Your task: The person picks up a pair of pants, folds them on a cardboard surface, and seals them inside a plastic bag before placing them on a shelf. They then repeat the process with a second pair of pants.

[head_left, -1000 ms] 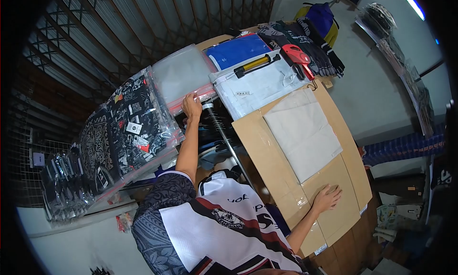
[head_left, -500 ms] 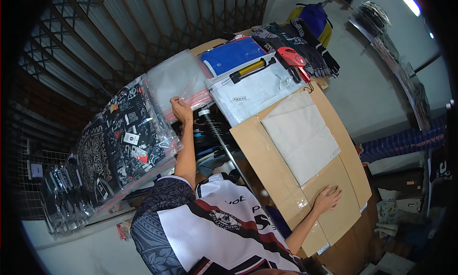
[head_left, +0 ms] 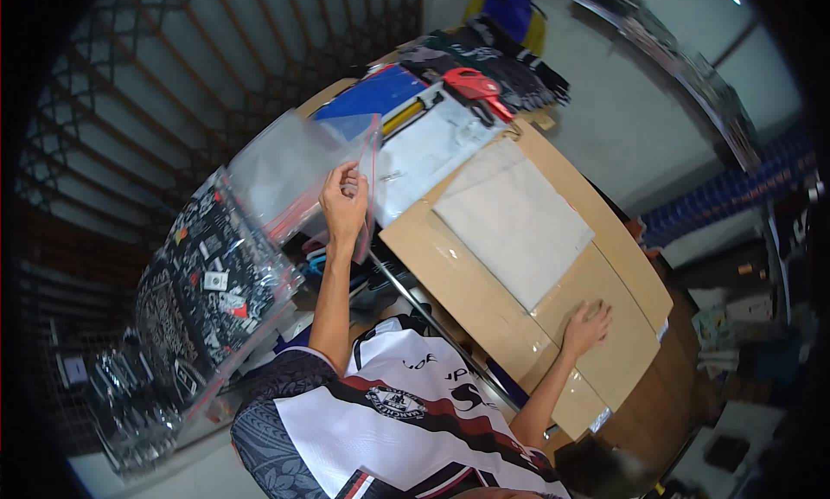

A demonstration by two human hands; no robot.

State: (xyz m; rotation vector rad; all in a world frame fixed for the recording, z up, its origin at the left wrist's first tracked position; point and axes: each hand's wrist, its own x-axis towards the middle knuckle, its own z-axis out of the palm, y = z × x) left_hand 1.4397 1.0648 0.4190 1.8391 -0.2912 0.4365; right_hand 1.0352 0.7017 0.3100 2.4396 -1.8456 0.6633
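Observation:
My left hand (head_left: 344, 201) is closed on the edge of a clear zip bag (head_left: 373, 166) with a red strip, lifted off the pile of similar clear bags (head_left: 272, 166). The bag hangs over part of the white plastic packages and a blue packet. My right hand (head_left: 588, 328) lies with fingers spread on the cardboard (head_left: 484, 283), holding nothing. Between the hands, a folded off-white cloth (head_left: 519, 222) rests flat on the cardboard, apart from both.
Black printed packaged garments (head_left: 216, 265) lie at the left. Behind the cloth are white packages (head_left: 441, 144), a yellow and black pump, a red tool (head_left: 474, 86), a blue packet (head_left: 372, 92) and dark gloves (head_left: 519, 67). A metal rail (head_left: 402, 291) runs beside the cardboard.
My left hand has pulled a clear bag up from the pile and moved it towards the cardboard. My right hand stays on the cardboard. The camera view has shifted.

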